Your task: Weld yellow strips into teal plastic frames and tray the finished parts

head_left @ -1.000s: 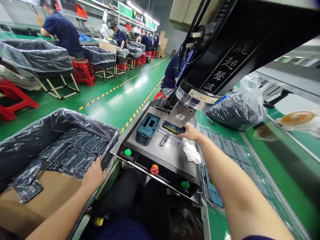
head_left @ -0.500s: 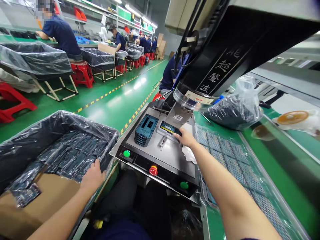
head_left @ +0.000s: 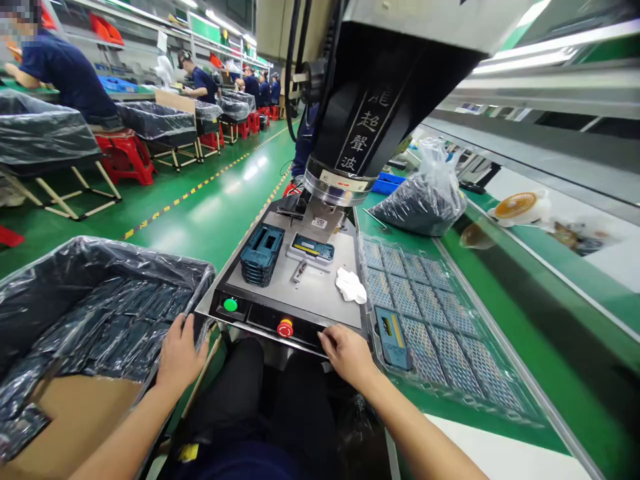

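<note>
My left hand (head_left: 180,353) rests at the near rim of the plastic-lined bin (head_left: 150,252), fingers apart and holding nothing. My right hand (head_left: 350,357) lies over the right end of the machine's control panel, where it hides the right green button; it is open, with nothing visible in it. Under the metal horn (head_left: 323,217) of the ultrasonic welder (head_left: 370,127), a dark teal plastic part (head_left: 313,247) with a yellow strip sits in the white fixture. Left of it stands a stack of similar teal parts (head_left: 261,257). A crumpled white cloth (head_left: 351,285) lies on the plate.
A red emergency stop (head_left: 285,327) and a green button (head_left: 231,305) are on the front panel. To the right, a clear tray (head_left: 445,383) holds mesh-patterned pieces and one teal part (head_left: 393,338). Behind it are a bag of dark pieces (head_left: 425,207) and an orange fan (head_left: 517,203).
My right hand has left the part in the fixture and come back to the panel's right end. My left hand is still near the bin's rim. The view has swung right.
</note>
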`<action>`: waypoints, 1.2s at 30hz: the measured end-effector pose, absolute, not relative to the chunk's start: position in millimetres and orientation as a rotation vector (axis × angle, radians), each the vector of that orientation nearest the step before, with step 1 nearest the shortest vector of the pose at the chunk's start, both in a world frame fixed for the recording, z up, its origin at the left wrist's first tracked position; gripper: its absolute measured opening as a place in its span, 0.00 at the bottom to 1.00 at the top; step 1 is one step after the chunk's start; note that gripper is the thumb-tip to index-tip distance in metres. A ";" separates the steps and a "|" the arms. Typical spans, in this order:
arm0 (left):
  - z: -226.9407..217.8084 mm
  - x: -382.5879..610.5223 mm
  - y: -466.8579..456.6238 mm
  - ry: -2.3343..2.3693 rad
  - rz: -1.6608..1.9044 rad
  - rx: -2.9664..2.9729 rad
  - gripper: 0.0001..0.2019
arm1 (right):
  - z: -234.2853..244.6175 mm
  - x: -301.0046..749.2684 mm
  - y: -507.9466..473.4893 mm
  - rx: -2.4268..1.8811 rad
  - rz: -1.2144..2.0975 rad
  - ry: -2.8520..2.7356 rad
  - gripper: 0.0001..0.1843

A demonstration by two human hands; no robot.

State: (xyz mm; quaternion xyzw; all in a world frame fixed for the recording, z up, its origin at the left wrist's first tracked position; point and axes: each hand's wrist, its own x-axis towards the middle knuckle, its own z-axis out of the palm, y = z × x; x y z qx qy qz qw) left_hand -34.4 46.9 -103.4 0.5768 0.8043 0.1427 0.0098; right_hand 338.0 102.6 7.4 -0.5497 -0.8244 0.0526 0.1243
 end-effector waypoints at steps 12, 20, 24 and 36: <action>-68.4 45.2 71.4 2.036 0.589 2.239 0.33 | -55.1 361.5 75.9 -1.558 0.085 -2.172 0.16; -53.3 27.7 65.6 1.859 0.554 2.169 0.40 | -59.0 360.1 69.7 -1.472 0.129 -2.123 0.10; -49.5 23.9 64.9 1.837 0.568 2.145 0.39 | -56.4 361.2 70.9 -1.457 0.105 -2.128 0.11; -73.3 -21.9 75.7 2.547 0.508 1.815 0.32 | -58.6 354.3 64.1 -1.379 0.301 -2.031 0.15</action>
